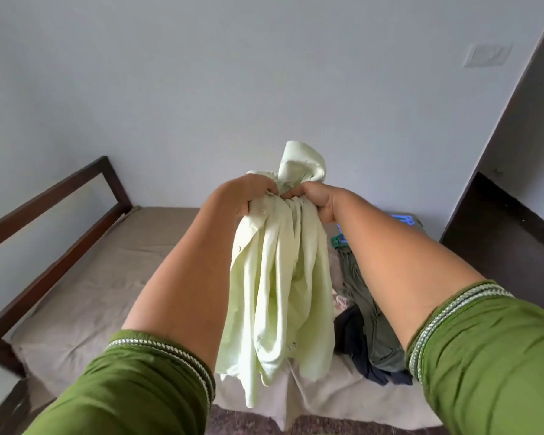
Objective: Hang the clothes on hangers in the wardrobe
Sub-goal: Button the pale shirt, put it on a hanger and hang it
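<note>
Left hand (248, 196), right hand (314, 199) both grip bunched pale green shirt (280, 277); shirt hangs below them

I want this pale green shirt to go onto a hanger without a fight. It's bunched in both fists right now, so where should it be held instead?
Hold the pale green shirt at its shoulders, one hand to each side of the collar, coming from above. The left hand and right hand now grip it bunched just under the collar, so the body hangs in folds; spreading the grip outward would probably open the neck.
</note>
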Available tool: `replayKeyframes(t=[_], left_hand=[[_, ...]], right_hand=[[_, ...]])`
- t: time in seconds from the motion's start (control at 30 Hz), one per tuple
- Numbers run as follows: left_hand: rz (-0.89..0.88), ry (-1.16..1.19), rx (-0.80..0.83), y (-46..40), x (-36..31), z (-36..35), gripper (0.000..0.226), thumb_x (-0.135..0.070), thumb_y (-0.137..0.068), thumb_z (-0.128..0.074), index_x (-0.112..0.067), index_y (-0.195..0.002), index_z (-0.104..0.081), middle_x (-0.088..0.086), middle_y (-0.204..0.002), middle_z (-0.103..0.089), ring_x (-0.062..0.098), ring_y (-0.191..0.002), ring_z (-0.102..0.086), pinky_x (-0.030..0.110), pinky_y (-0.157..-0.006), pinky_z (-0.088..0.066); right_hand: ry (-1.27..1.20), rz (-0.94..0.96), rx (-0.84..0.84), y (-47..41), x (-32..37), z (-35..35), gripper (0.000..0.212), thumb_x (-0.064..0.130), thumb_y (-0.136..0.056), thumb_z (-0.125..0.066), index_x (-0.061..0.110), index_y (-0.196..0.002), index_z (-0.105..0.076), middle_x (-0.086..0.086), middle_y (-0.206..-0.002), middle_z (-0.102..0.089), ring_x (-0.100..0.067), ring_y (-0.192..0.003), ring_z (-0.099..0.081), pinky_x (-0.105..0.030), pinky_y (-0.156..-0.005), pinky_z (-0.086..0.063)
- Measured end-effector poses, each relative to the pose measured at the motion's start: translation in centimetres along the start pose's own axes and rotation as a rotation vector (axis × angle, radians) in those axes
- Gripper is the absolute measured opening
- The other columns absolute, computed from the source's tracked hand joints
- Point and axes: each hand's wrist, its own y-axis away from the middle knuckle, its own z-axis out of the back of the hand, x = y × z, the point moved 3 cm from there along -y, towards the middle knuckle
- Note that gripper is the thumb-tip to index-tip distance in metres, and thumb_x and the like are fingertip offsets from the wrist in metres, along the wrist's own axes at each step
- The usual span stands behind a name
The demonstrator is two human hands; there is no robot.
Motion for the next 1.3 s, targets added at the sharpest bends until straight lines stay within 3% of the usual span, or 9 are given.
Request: replayKeyframes(t=[0.43,0.57,0.63,0.7,0.73,0.83,0.97,1.17,1.3], left_hand=[[0.245,-0.153,0.232,-11.5,6.6,1.4,0.030,-0.003,-0.088,-0.050,0.005,-0.116,-0.057,0.018,-0.099,-0.066,0.026,-0.080,-0.065,0.035,-0.077,-0.057],[0.175,0.013,0.014,-21.5,8.5,1.9,0.028,-0.020,-0.080,-0.067,-0.003,-0.102,-0.061,0.019,-0.109,-0.066,0.030,-0.094,-0.067,0.046,-0.085,-0.057],[0.134,0.031,-0.161,-26.3,10.2,2.3,0.064,-0.042,-0.069,-0.080,-0.004,-0.115,-0.058,0.015,-0.114,-0.063,0.031,-0.100,-0.065,0.045,-0.076,-0.058],[0.183,0.006,-0.183,-29.7,13.0,1.6,0.090,-0.051,-0.074,-0.078,-0.003,-0.137,-0.037,0.010,-0.125,-0.052,0.029,-0.111,-0.056,0.039,-0.078,-0.051],[0.202,-0.024,-0.161,-31.3,14.9,1.1,0.093,-0.050,-0.078,-0.074,-0.004,-0.143,-0.027,0.009,-0.133,-0.046,0.030,-0.118,-0.051,0.038,-0.083,-0.047],[0.183,-0.186,-0.098,-35.8,20.5,-0.4,0.084,-0.043,-0.088,-0.065,-0.007,-0.149,-0.020,0.011,-0.147,-0.038,0.032,-0.130,-0.043,0.037,-0.093,-0.044],[0.250,-0.246,-0.041,-40.3,25.8,-1.6,0.068,-0.038,-0.094,-0.056,-0.014,-0.149,-0.025,0.006,-0.148,-0.043,0.029,-0.127,-0.048,0.037,-0.096,-0.046],[0.218,-0.353,-0.027,-45.4,30.9,-4.8,0.040,-0.016,-0.098,-0.038,-0.015,-0.138,-0.041,0.004,-0.124,-0.058,0.020,-0.098,-0.057,0.018,-0.066,-0.038],[0.207,-0.373,-0.156,-48.6,35.4,-6.3,0.040,-0.014,-0.099,-0.037,-0.012,-0.139,-0.041,0.011,-0.137,-0.051,0.028,-0.124,-0.047,0.032,-0.094,-0.039]], right_hand=[[0.033,-0.318,0.127,-11.0,-5.8,0.0,0.018,0.013,-0.093,-0.049,0.005,-0.094,-0.066,-0.011,-0.082,-0.072,-0.023,-0.072,-0.069,-0.037,-0.084,-0.051],[-0.036,-0.258,-0.178,-18.9,-5.8,2.0,0.008,0.018,-0.090,-0.062,0.011,-0.091,-0.066,-0.006,-0.075,-0.072,-0.021,-0.067,-0.069,-0.035,-0.071,-0.057],[-0.028,-0.211,-0.401,-30.3,-11.2,9.1,0.065,0.046,-0.061,-0.087,0.019,-0.116,-0.063,-0.005,-0.100,-0.072,-0.022,-0.087,-0.069,-0.041,-0.077,-0.058],[0.051,-0.313,-0.573,-38.7,-17.4,14.6,0.147,0.077,-0.012,-0.081,0.026,-0.143,-0.039,-0.004,-0.140,-0.051,-0.027,-0.120,-0.055,-0.049,-0.093,-0.050],[0.059,-0.373,-0.653,-39.1,-18.7,15.5,0.157,0.079,-0.008,-0.079,0.022,-0.147,-0.031,-0.003,-0.148,-0.040,-0.028,-0.129,-0.046,-0.048,-0.099,-0.044],[0.074,-0.408,-0.798,-33.1,-16.9,12.4,0.095,0.037,-0.072,-0.082,0.009,-0.145,-0.030,-0.007,-0.137,-0.045,-0.028,-0.124,-0.050,-0.036,-0.090,-0.048],[0.343,-0.537,-0.794,-35.2,-22.8,13.6,0.043,0.021,-0.092,-0.054,0.004,-0.132,-0.052,-0.013,-0.130,-0.058,-0.029,-0.118,-0.057,-0.030,-0.088,-0.046],[0.500,-0.488,-0.706,-39.8,-28.4,12.5,0.037,-0.003,-0.089,-0.046,0.006,-0.121,-0.063,-0.011,-0.129,-0.059,-0.026,-0.121,-0.053,-0.030,-0.101,-0.043],[0.513,-0.447,-0.762,-43.7,-33.1,13.3,0.039,-0.011,-0.084,-0.046,0.005,-0.116,-0.063,-0.012,-0.124,-0.057,-0.027,-0.116,-0.055,-0.030,-0.097,-0.045]])
